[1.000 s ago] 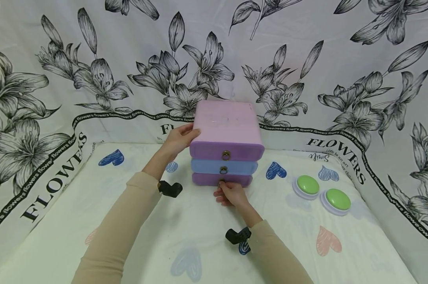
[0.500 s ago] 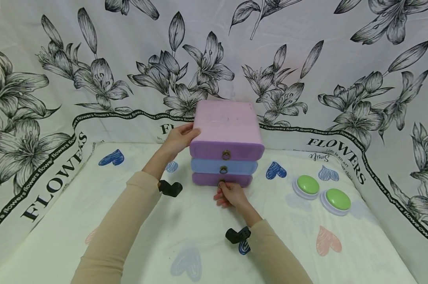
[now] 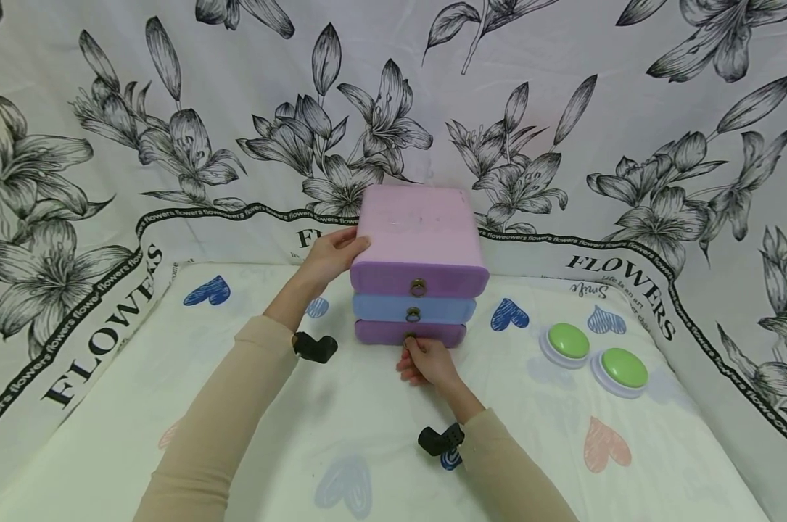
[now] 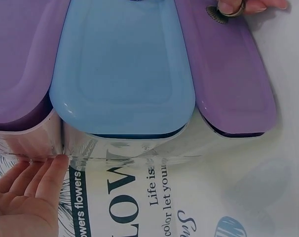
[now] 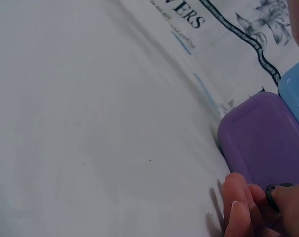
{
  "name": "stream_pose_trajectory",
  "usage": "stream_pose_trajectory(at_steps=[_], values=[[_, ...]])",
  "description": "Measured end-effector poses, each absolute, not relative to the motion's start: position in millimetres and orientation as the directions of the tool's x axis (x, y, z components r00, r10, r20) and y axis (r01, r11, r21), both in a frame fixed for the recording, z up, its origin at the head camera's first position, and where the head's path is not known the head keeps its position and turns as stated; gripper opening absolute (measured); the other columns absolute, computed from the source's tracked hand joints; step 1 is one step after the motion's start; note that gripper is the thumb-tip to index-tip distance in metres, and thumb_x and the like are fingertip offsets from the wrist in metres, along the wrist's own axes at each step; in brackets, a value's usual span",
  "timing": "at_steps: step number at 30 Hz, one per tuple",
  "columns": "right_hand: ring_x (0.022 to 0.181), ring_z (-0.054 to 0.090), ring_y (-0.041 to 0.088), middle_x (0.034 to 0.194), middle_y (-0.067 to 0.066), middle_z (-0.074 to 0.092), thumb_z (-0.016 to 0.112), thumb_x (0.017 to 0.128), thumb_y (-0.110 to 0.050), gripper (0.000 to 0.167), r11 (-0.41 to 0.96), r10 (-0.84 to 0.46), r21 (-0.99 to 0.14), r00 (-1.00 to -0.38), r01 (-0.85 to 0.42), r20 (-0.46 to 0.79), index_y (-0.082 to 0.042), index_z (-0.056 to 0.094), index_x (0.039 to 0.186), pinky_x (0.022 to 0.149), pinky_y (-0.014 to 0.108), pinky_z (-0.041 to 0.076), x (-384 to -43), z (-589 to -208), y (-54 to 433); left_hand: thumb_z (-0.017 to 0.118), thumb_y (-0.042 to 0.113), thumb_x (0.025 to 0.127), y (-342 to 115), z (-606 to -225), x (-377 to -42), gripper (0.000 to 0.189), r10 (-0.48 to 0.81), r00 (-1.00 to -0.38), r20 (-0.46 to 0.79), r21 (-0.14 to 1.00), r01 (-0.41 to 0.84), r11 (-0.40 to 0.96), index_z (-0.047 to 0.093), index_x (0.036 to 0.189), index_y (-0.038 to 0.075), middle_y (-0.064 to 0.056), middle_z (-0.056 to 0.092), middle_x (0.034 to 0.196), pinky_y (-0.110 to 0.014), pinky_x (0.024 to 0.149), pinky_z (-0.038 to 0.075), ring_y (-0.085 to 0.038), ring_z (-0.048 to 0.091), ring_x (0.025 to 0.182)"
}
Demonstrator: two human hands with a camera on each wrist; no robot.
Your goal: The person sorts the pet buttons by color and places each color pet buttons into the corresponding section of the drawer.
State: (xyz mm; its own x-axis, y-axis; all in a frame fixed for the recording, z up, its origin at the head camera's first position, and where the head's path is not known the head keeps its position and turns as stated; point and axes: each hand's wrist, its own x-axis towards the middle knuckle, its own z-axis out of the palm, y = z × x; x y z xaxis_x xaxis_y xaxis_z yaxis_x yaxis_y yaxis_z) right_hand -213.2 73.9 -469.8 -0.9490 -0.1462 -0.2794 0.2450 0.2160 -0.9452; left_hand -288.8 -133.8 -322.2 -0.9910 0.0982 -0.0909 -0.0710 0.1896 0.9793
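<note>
Floral backdrop (image 3: 393, 36). Bottom drawer (image 3: 376, 332), centre frame, front lying crosswise: I log right hand (image 3: 434, 361) nearer, below, pinching its ring (image 5: 271, 196); left hand (image 3: 329, 258) straight-fingered against chest (image 3: 422, 235).

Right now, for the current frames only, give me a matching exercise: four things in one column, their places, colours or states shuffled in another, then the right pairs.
1. Left hand
2. Right hand
3. Middle drawer
4. Green domes

A. Blue
B. Pinching the bottom drawer's ring pull
C. On the cloth, right of the drawer stack
D. Touching the stack's left side

Pairs: 1-D, 2-B, 3-A, 4-C
</note>
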Motion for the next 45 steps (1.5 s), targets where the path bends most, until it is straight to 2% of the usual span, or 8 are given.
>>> stream_pose_trajectory(at_steps=[21, 33, 45], values=[[0.044, 0.056, 0.009, 0.059, 0.002, 0.062, 0.042, 0.099, -0.026, 0.036, 0.261, -0.181, -0.939, -0.944, 0.225, -0.276, -0.001, 0.059, 0.080, 0.040, 0.022, 0.047, -209, -469, 74, 0.060, 0.040, 0.088, -134, -322, -286, 0.066, 0.112, -0.989, -0.094, 0.980, -0.072, 0.185, 0.035, 0.143, 0.015, -0.006, 0.047, 0.137, -0.034, 0.098, 0.044, -0.018, 0.054, 0.114], [0.047, 0.058, 0.010, 0.063, 0.002, 0.064, 0.048, 0.097, -0.027, 0.035, 0.366, -0.164, -0.924, -0.969, 0.112, -0.183, -0.003, 0.064, 0.078, 0.043, 0.025, 0.051, -195, -471, 75, 0.060, 0.039, 0.088, -133, -321, -287, 0.065, 0.106, -0.990, -0.090, 0.980, -0.069, 0.186, 0.035, 0.143, 0.015, -0.007, 0.047, 0.136, -0.034, 0.097, 0.045, -0.018, 0.054, 0.115], [0.046, 0.059, 0.011, 0.061, 0.003, 0.064, 0.049, 0.096, -0.027, 0.033, 0.392, -0.168, -0.918, -0.977, 0.054, -0.129, -0.005, 0.065, 0.077, 0.043, 0.027, 0.052, -183, -470, 81, 0.060, 0.041, 0.088, -133, -320, -286, 0.065, 0.110, -0.990, -0.089, 0.980, -0.067, 0.188, 0.036, 0.143, 0.016, -0.006, 0.047, 0.137, -0.035, 0.097, 0.045, -0.018, 0.053, 0.115]])
